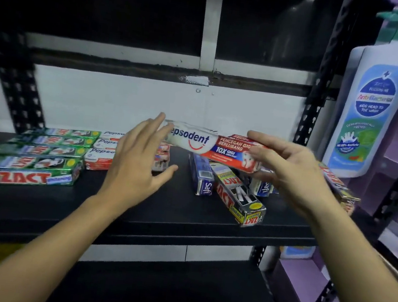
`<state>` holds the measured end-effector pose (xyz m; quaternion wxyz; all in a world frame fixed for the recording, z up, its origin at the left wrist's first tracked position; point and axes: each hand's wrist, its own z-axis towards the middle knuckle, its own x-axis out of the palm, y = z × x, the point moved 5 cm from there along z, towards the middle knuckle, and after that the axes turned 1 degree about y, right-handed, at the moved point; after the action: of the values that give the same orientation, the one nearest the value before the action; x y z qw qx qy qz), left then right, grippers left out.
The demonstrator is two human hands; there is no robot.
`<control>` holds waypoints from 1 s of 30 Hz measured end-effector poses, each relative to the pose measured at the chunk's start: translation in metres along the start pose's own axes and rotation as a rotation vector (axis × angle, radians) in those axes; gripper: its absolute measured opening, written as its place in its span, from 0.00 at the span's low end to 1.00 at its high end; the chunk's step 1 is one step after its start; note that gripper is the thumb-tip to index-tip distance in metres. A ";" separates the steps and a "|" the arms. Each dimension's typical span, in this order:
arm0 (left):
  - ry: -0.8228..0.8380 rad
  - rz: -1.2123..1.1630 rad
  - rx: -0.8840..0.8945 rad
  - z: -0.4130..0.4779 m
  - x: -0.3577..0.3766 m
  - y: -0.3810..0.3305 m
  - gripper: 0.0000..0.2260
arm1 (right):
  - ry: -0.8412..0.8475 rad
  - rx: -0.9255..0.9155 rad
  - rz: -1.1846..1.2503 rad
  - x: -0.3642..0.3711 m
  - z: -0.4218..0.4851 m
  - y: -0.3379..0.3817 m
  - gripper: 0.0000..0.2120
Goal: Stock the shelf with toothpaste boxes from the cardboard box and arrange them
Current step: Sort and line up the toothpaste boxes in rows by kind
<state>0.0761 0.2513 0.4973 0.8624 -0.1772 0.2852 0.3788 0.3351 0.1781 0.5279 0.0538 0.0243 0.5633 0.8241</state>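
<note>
- One toothpaste box (194, 141) at frame centre, held by the right grip (288, 167) above the shelf (160, 211).
- Left grip (140, 153) wide, fingers spread, beside the box's left end.

The scene was recorded by one head-worn wide-angle camera, pointed forward and slightly downward. The shelf (176, 207) was faced from its front edge, at close range.
</note>
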 end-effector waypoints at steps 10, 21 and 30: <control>0.218 0.011 -0.100 -0.073 -0.063 0.079 0.25 | 0.226 0.090 -0.028 0.091 0.017 -0.052 0.10; 0.229 -0.009 -0.220 -0.110 -0.061 0.107 0.23 | 0.390 -0.395 -0.960 0.157 0.003 -0.072 0.18; -0.065 0.039 -0.422 -0.085 -0.085 0.165 0.24 | 0.198 -0.333 -0.984 0.162 0.013 -0.085 0.16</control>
<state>-0.1255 0.2677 0.4698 0.8074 -0.3361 0.1751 0.4523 0.1805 0.2392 0.4501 0.3838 -0.3299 0.3722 0.7780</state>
